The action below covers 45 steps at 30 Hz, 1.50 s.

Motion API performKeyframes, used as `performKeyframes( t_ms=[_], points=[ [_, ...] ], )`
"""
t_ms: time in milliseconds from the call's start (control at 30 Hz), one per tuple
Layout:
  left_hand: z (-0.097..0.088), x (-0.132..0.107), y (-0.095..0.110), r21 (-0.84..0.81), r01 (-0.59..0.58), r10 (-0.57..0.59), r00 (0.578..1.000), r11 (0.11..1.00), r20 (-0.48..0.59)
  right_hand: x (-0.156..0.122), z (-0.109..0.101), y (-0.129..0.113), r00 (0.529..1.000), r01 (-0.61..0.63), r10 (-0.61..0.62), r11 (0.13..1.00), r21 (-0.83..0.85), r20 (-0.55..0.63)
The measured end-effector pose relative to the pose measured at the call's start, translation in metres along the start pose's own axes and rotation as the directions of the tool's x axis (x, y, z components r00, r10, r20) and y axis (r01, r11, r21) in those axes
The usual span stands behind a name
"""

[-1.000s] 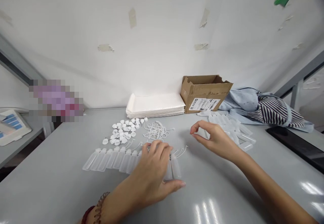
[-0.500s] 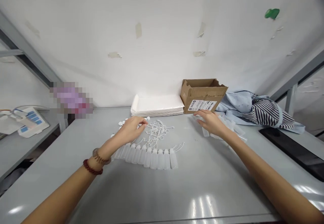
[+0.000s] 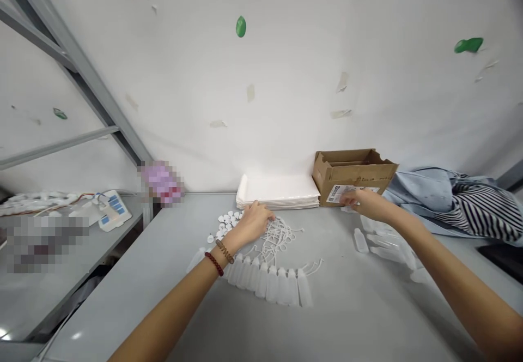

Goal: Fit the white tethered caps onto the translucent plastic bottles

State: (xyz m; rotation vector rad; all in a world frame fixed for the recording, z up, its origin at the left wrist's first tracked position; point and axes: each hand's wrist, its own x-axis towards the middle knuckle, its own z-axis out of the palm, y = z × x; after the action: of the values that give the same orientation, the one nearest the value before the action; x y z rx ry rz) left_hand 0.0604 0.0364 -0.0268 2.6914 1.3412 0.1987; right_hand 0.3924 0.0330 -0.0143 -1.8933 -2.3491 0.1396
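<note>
A row of small plastic bottles (image 3: 269, 280) already lies lined up on the surface (image 3: 347, 318), with loose bottles (image 3: 379, 239) still off right. Left hand (image 3: 255, 223) rests loosely curled on the tether loops (image 3: 280, 236); right hand (image 3: 365, 203) reaches by the cardboard box (image 3: 353, 174), grip not clear.

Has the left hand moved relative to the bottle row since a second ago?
Yes. The left hand left the bottle row and went farther back, to the plastic loops.
</note>
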Motion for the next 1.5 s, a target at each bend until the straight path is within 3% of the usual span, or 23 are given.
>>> performKeyframes(
  t_ms=[233,500,733,967,1267,1500],
  points=[
    [-0.005,0.004,-0.003,0.016,-0.043,0.042,0.998,0.999,0.053,0.001,0.005,0.006,0.992,0.021,-0.028,0.998,0.054,0.122],
    [-0.017,-0.003,0.001,0.034,-0.100,0.095,0.989,0.994,0.117,0.003,0.011,-0.004,0.987,0.005,-0.006,1.000,0.008,0.161],
    [-0.022,-0.009,-0.007,-0.073,-0.070,0.077,0.993,0.995,0.090,0.001,0.011,-0.018,0.983,0.048,-0.044,0.999,-0.019,0.177],
    [-0.024,-0.016,-0.010,-0.229,0.014,-0.014,1.000,0.973,0.001,-0.004,0.003,-0.033,0.982,0.122,-0.118,0.992,-0.020,0.146],
    [-0.055,-0.026,-0.009,-0.428,0.110,-0.138,0.990,0.897,-0.035,-0.015,-0.006,-0.065,0.972,0.207,-0.201,0.978,-0.036,0.120],
    [-0.072,-0.036,-0.015,-0.489,0.133,-0.209,0.972,0.862,-0.105,-0.015,-0.003,-0.063,0.968,0.221,-0.215,0.974,-0.037,0.127]
  ],
)
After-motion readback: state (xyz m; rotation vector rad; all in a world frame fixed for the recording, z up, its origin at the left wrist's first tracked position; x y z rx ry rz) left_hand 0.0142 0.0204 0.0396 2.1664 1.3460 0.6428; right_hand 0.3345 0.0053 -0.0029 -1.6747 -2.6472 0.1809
